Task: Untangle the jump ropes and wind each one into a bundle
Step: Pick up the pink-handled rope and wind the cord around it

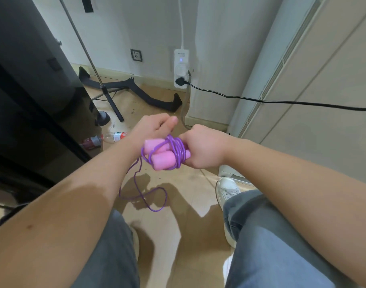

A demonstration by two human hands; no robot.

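The right hand is clenched round one end of the two pink foam handles, which are held side by side, judged so that they serve as a core for winding. The purple cord is coiled several times round the handles, just beside the right knuckles, with the turns kept close together. The left hand is raised just above and beyond the coil, thumb laid along the forefinger. The cord runs up to it, but whether it is pinched there cannot be told, as the fingertips are hidden. This hand is judged to be guiding the next turn. Below the hands a loose tail hangs in a slack loop toward the floor, between the knees; that much is judged left to wind. No second rope is seen. Open air is noted below and in front of the hands. A white shoe is set below the right wrist, near the hanging tail. Left of the left forearm a dark cabinet stands close, with a plastic bottle lying at its foot. Beyond the hands a tripod is planted, and a black cable is strung across beyond the right hand. Wide swings are judged best kept clear of both.
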